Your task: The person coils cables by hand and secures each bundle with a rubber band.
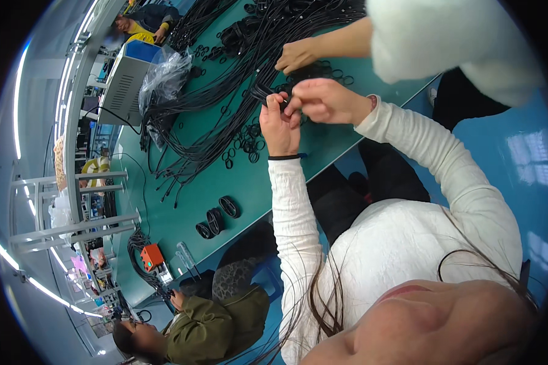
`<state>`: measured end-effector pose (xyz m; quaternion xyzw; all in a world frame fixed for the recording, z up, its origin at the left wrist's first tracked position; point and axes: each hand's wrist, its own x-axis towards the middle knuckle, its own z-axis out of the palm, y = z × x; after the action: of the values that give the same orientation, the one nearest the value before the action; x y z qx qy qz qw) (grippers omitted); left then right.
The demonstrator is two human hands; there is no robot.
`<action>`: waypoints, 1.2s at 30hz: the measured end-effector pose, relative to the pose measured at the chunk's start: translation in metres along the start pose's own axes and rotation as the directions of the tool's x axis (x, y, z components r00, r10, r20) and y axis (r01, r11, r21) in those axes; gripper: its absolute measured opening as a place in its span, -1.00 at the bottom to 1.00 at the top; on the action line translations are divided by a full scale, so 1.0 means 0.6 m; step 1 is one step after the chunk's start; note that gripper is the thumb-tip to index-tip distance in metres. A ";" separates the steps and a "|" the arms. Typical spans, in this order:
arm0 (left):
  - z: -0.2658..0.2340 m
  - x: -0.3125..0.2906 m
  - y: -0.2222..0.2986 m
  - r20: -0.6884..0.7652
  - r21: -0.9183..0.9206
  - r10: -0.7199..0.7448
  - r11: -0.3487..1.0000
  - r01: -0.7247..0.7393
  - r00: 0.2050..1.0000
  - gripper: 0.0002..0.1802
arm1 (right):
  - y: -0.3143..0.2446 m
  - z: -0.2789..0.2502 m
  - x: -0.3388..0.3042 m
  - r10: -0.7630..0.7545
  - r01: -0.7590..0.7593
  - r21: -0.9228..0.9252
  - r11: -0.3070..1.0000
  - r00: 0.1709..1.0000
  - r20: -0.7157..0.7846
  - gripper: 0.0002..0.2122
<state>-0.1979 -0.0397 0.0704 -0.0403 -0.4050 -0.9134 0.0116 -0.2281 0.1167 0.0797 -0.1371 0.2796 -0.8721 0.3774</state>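
My left hand (280,132) is raised over the green table with its fingers curled round a folded bundle of black cable (260,92). Close against it, my right hand (330,103) has its thumb and fingers pinched together at the bundle. What lies between those right fingertips is too small and covered to make out. Many loose black rings (247,146) lie on the table near my left wrist. Long black cables (195,103) stretch beside both hands.
Three coiled black cables (215,220) sit near the table edge. A co-worker's hand (295,56) with a fluffy white sleeve reaches in beside mine. An orange box (151,258), a grey-blue machine (128,82) and clear plastic bags (164,79) stand around. Another person in a green jacket (210,328) sits alongside.
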 end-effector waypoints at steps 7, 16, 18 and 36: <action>0.008 -0.083 -0.012 0.048 0.321 -0.090 0.945 0.070 0.995 -0.76 | -0.027 0.032 -0.063 0.400 0.018 -0.904 0.427 0.893 0.206 -0.75; -0.025 -0.138 0.033 0.176 0.721 -0.282 0.689 0.072 0.943 -0.78 | -0.053 0.080 -0.064 0.095 0.215 -0.937 -0.274 0.976 0.196 -0.36; -0.016 -0.141 0.035 0.272 0.827 -0.352 0.561 -0.030 0.896 -0.80 | -0.032 0.087 -0.058 0.157 0.315 -0.867 -0.385 0.949 0.275 -0.40; -0.016 -0.182 0.018 0.266 0.112 -0.247 0.968 0.225 0.932 -0.75 | 0.000 0.075 -0.049 0.025 0.325 -0.945 0.020 0.945 0.326 -0.68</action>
<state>-0.0892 -0.0553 0.0630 -0.1186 -0.4405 -0.8765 -0.1538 -0.1880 0.1209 0.1153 -0.4977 0.7374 -0.4427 0.1127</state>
